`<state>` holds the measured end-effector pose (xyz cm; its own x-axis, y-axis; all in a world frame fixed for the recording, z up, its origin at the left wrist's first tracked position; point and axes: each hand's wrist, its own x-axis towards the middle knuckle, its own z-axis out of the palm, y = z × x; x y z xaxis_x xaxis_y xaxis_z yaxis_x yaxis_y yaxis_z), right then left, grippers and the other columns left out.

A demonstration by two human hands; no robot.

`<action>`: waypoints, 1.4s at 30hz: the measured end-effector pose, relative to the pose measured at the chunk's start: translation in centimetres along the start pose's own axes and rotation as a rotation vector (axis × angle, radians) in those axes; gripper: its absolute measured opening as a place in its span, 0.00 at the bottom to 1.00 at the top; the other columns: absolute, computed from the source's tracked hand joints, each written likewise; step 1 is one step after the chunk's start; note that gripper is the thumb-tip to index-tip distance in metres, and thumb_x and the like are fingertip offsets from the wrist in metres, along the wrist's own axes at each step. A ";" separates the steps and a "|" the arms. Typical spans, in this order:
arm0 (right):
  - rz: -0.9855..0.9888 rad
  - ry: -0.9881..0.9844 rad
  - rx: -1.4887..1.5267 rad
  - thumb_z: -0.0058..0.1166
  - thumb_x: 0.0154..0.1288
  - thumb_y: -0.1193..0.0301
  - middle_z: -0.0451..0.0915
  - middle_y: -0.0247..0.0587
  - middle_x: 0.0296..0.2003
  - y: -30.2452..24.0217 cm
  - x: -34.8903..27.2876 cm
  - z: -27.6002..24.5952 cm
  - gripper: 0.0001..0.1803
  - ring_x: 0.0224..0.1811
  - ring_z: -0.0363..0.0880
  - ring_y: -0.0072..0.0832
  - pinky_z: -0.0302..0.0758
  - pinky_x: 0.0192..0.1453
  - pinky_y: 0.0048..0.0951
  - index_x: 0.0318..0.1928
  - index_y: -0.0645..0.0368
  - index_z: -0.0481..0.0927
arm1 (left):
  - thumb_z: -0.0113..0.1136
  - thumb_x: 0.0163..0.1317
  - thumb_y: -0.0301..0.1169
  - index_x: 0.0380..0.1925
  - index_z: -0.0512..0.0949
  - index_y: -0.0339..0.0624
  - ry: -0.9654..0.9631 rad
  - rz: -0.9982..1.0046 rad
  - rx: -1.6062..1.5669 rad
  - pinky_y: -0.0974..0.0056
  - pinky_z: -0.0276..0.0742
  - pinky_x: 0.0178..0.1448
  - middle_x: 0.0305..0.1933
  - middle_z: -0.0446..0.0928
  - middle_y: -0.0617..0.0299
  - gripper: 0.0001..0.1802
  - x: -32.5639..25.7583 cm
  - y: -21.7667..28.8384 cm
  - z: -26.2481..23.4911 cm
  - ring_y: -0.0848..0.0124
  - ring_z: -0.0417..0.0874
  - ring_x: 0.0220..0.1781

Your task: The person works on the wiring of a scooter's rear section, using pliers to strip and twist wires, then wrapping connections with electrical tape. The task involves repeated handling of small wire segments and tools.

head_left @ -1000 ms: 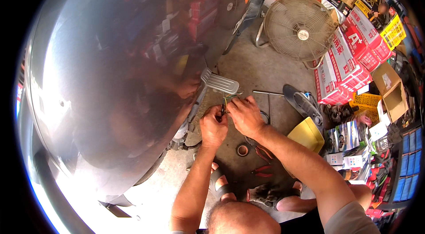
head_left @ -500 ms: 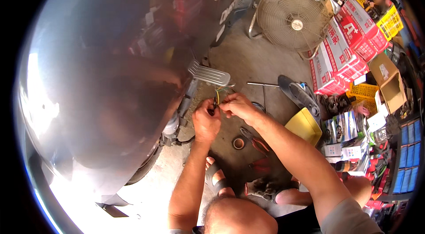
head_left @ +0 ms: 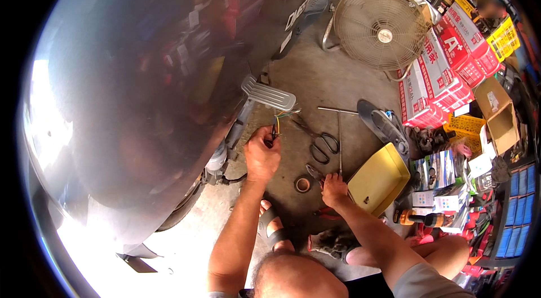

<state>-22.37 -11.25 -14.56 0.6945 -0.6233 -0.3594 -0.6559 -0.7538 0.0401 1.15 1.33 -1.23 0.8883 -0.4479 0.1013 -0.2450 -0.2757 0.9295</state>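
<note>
Both hands parted: left pinches a dark piece, right reached pliers, grip unclear.

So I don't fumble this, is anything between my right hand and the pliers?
Nothing visible: your right hand is already at the pliers, hiding most of their handles. The tape lies left of them, the scissors farther ahead.

vehicle, pliers and scissors show a workshop
</note>
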 end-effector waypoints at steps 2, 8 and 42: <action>0.040 -0.020 -0.028 0.61 0.59 0.59 0.72 0.52 0.48 0.0 0.2 0.5 0.26 0.55 0.73 0.45 0.77 0.54 0.43 0.49 0.64 0.69 | 0.63 0.53 0.26 0.39 0.81 0.38 -0.010 -0.023 0.000 0.65 0.77 0.38 0.27 0.81 0.58 0.12 -0.2 0.5 -0.1 0.70 0.81 0.27; 0.028 -0.025 0.092 0.53 0.64 0.59 0.75 0.53 0.41 -2.0 0.3 -3.0 0.22 0.44 0.81 0.44 0.81 0.45 0.40 0.47 0.65 0.69 | 0.63 0.54 0.27 0.38 0.81 0.37 0.023 -0.047 0.001 0.64 0.76 0.39 0.27 0.81 0.59 0.11 -0.1 0.6 -1.4 0.70 0.81 0.28; 0.044 -0.395 1.424 0.52 0.63 0.65 0.79 0.36 0.21 10.4 -12.5 -23.7 0.08 0.17 0.72 0.21 0.62 0.18 0.29 0.32 0.55 0.79 | 0.65 0.55 0.33 0.33 0.82 0.34 0.073 0.485 0.113 0.53 0.76 0.41 0.31 0.83 0.50 0.13 0.8 -8.2 -2.1 0.57 0.82 0.31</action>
<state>-30.80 -16.22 12.44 0.6964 -0.3677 -0.6163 -0.5673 0.2439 -0.7866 4.66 5.05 -7.97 0.6855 -0.4873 0.5409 -0.6736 -0.1425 0.7252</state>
